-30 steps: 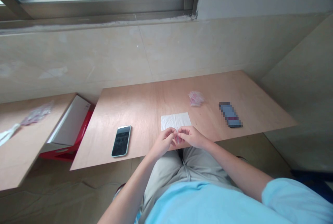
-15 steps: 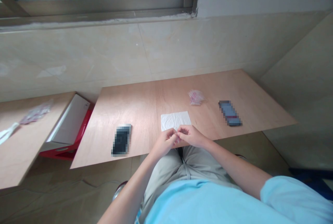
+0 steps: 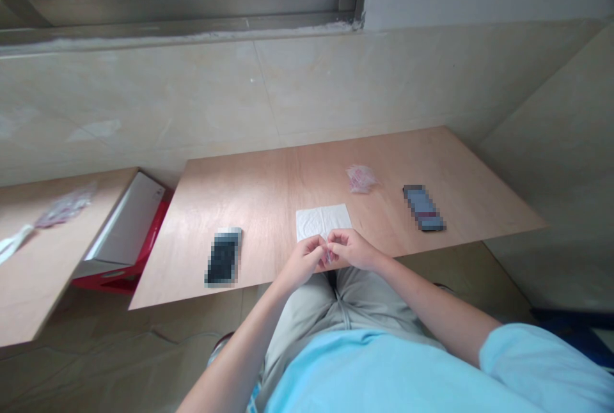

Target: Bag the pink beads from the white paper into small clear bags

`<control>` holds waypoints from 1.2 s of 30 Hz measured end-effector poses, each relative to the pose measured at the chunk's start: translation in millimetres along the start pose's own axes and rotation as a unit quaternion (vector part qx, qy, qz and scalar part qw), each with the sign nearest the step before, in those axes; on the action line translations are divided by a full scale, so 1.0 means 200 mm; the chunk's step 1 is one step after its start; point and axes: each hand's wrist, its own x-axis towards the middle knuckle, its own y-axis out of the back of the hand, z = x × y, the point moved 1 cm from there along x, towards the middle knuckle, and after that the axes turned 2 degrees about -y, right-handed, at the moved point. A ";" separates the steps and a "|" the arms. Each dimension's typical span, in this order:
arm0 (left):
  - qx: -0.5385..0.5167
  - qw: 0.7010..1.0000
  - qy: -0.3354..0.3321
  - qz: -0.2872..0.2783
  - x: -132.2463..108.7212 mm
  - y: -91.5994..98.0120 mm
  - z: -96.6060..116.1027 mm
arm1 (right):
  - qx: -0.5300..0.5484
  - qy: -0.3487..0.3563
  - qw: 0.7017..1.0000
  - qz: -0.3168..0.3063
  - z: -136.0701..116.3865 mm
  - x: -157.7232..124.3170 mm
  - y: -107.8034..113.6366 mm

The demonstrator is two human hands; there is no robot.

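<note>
My left hand (image 3: 307,258) and my right hand (image 3: 352,249) meet at the front edge of the wooden table (image 3: 259,195). The fingers of both are pinched together around something small, pinkish and clear, too small to make out. Just beyond them a white tissue (image 3: 322,220) lies flat, its near edge partly covered by the hands. Farther back sits a clear plastic bag (image 3: 361,179) with pink contents.
A dark phone (image 3: 223,257) lies at the left of the table, another phone (image 3: 425,208) at the right. Across a gap on the left, a second table (image 3: 33,285) holds a plastic bag (image 3: 66,207). A white box (image 3: 125,224) stands in a red crate (image 3: 108,283).
Between my pinched fingers slightly more of the small pinkish thing shows. Both hands have otherwise barely moved.
</note>
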 end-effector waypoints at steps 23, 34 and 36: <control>-0.070 0.997 0.014 0.020 0.01 -0.01 0.01 | 0.053 -0.008 0.999 -0.002 -0.07 0.00 0.00; 0.236 0.952 -0.102 0.165 -0.03 0.03 0.07 | -0.073 0.005 0.994 0.076 -0.05 0.01 0.07; 0.237 0.950 -0.135 0.151 -0.03 0.02 0.08 | -0.055 -0.004 0.996 0.065 -0.06 0.01 0.06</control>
